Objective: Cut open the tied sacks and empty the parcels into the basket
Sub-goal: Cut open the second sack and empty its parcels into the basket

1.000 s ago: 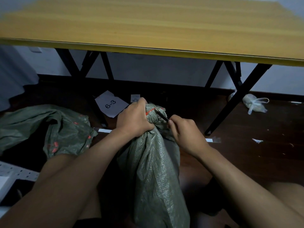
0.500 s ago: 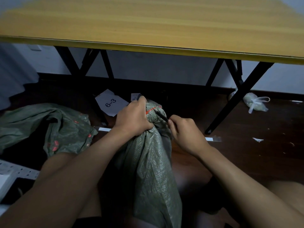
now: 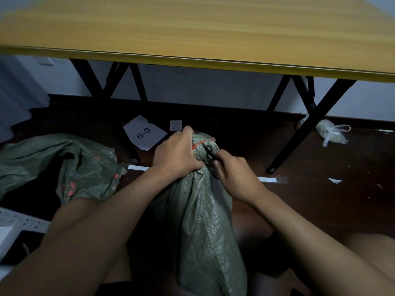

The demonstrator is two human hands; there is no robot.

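A green woven sack (image 3: 205,221) stands upright between my knees, its neck bound with a red tie (image 3: 197,144). My left hand (image 3: 175,157) grips the bunched neck just below the tie. My right hand (image 3: 235,178) holds a small dark blade (image 3: 209,152), its tip touching the neck right at the tie. A second green sack (image 3: 64,167) lies slack and open on the floor at the left. The parcels inside the upright sack are hidden. A white perforated basket rim (image 3: 15,223) shows at the lower left edge.
A wooden folding table (image 3: 192,35) with black legs (image 3: 303,129) overhangs the floor ahead. A paper marked "6-3" (image 3: 144,133) lies under it. A tied white plastic bag (image 3: 329,132) sits at the right, with paper scraps on the dark floor.
The blade tip has slid slightly inward to the red tie. My left hand keeps its grip on the sack's neck.
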